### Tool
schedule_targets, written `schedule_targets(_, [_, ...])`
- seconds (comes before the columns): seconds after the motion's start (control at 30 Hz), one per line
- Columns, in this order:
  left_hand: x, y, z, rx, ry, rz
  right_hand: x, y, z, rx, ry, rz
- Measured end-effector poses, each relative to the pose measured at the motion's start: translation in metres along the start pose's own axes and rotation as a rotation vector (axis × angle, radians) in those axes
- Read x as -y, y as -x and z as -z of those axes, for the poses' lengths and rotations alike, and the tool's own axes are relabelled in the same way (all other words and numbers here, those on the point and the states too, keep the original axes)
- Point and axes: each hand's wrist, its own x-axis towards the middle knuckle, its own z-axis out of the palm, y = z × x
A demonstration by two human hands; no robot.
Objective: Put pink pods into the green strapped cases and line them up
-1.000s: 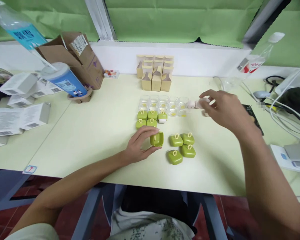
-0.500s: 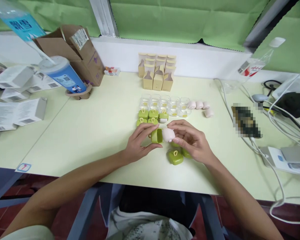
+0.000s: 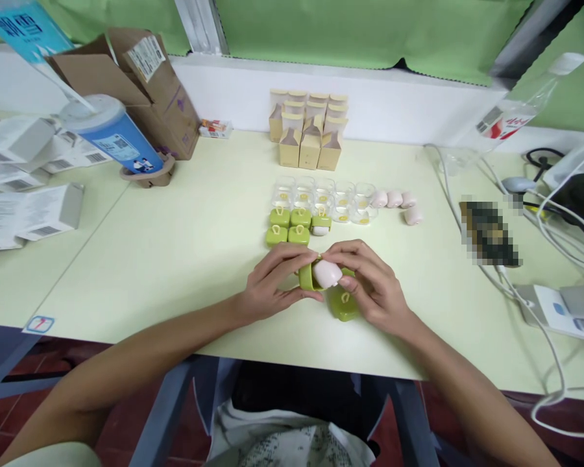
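Note:
My left hand [image 3: 277, 285] is closed around a small green case [image 3: 305, 277] whose hollow side faces right. Between the fingers of my right hand [image 3: 372, 285] is a pale pink rounded piece [image 3: 327, 274], its left end inside the mouth of the case. Under my right hand lies a green lid-like piece with a yellow loop [image 3: 344, 303], partly covered by the fingers. Just beyond my hands stand several green cases with loops [image 3: 299, 235]. One green case [image 3: 321, 222] among them shows a whitish piece below its edge.
Several clear cups with yellow spots [image 3: 343, 202] stand in rows behind the green cases, with pink pieces [image 3: 394, 199] to their right. Open small cartons [image 3: 310, 152] are at the wall. White boxes [image 3: 48, 211], a blue cup [image 3: 126, 146] and a cardboard box [image 3: 170, 110] stand left; cables [image 3: 450, 194] lie right.
The pink piece has moved left and tilted, from beside the case's opening to partly inside it. My right hand has come closer to my left. The view has shifted slightly.

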Motion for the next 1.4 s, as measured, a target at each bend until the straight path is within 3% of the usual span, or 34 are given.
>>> schedule_targets(0.13, [0.0, 0.0, 0.001, -0.004, -0.005, 0.03, 0.002, -0.001, 0.006, 0.037, -0.036, -0.023])
schedule_targets(0.6, [-0.002, -0.001, -0.001, 0.013, -0.011, 0.025, 0.004, -0.002, -0.001, -0.081, -0.076, -0.098])
schedule_targets(0.77, [-0.003, 0.001, -0.002, 0.008, -0.008, 0.012, 0.002, -0.001, -0.004, -0.049, -0.34, -0.296])
schedule_targets(0.9, [-0.001, 0.004, -0.005, -0.042, -0.025, 0.066, 0.008, 0.0, -0.008, 0.039, -0.4, -0.391])
schedule_targets(1.03, [0.002, 0.003, -0.008, -0.009, -0.013, 0.102, 0.013, 0.0, -0.01, 0.049, -0.315, -0.364])
schedule_targets(1.17, [0.002, -0.004, -0.008, 0.06, -0.031, 0.108, 0.01, 0.001, -0.009, -0.036, -0.181, -0.311])
schedule_targets(1.4, [-0.004, -0.008, -0.008, 0.016, 0.056, 0.173, 0.008, 0.003, -0.024, -0.17, -0.072, -0.294])
